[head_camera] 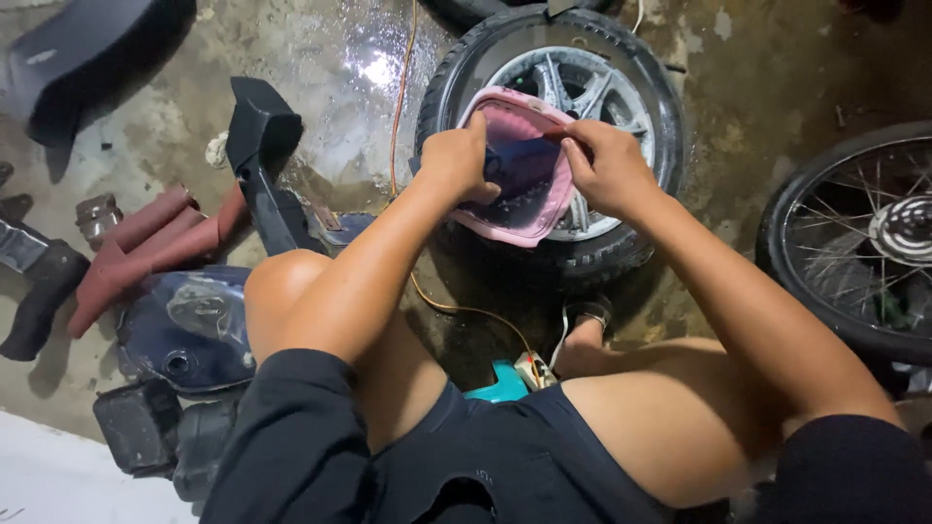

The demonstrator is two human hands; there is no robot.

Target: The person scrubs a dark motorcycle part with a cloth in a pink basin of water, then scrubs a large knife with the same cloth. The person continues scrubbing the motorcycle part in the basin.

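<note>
Fingers of the left hand (456, 155) curl closed over the near-left rim of a pink basin (529, 209); thumb hidden, grip looks firm. Fingers of the right hand (607, 165) pinch shut on the top-right rim of the same basin, beside a dark blue part (524, 160) lying inside it.

Landmark: alloy wheel with tyre (553, 146), flat on the wet concrete floor (340, 68). Basin rests on top of this wheel, over its near half, tilted toward the person. Long axis of the blue part runs roughly left to right between the two hands; right hand's fingertips are nearer it, apparently touching its end.

Left of the wheel: black plastic cover (262, 165), reddish panels (146, 243), dark blue tank (189, 330). Right of it, well apart: spoked wheel (864, 243). An orange cable (403, 97) runs past the wheel's left edge.
</note>
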